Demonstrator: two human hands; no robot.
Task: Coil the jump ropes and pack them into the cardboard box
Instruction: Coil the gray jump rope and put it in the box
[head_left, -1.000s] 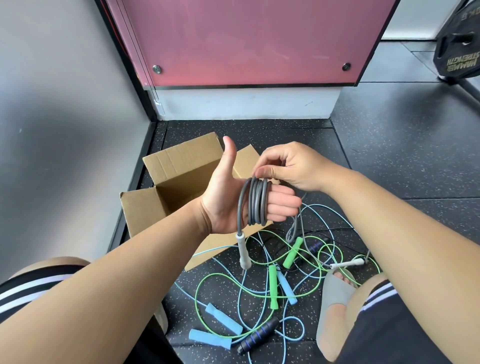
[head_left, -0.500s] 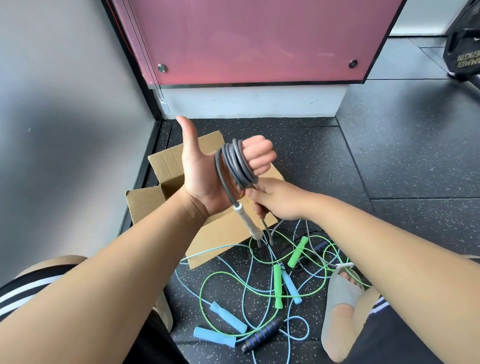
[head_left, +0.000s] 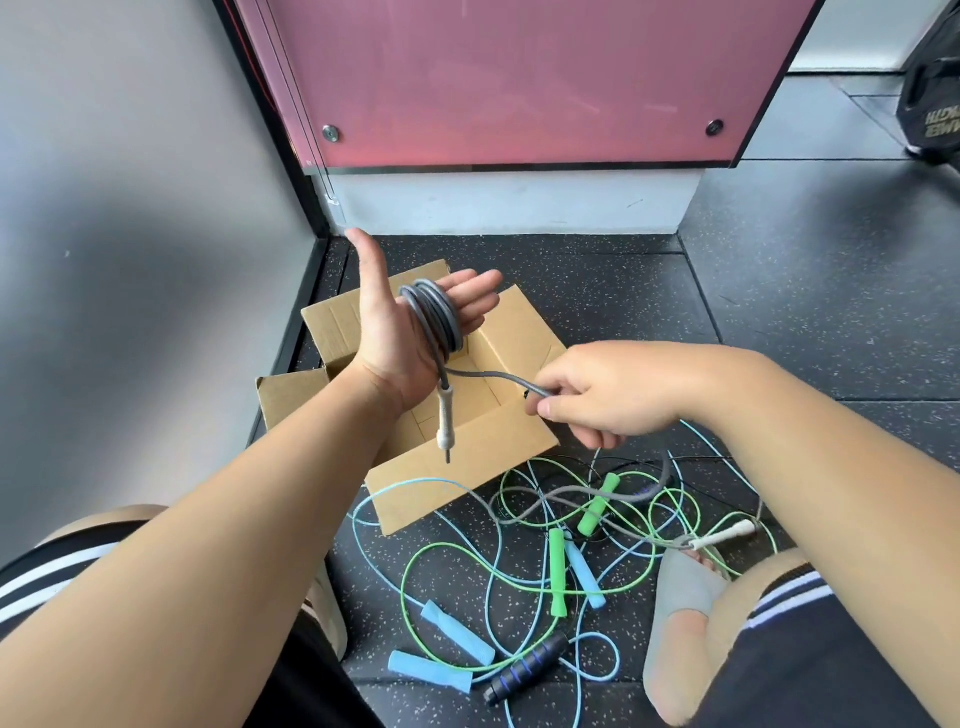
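Note:
A grey jump rope is wound in several loops around the straight fingers of my left hand, palm up and thumb raised, above the open cardboard box. One whitish handle hangs from the coil below my wrist. To the right of the box, my right hand grips the free grey strand stretched out from the coil. The rest of that rope trails down to the floor and ends in a second whitish handle.
Tangled on the dark speckled floor lie a green rope with green handles, a light blue rope with blue foam handles and a black handle. My knees frame the pile. A grey wall is left, a pink panel ahead.
My left hand has tipped its fingers out flat over the box. My right hand has drawn the grey strand away from the coil, down and to the right.

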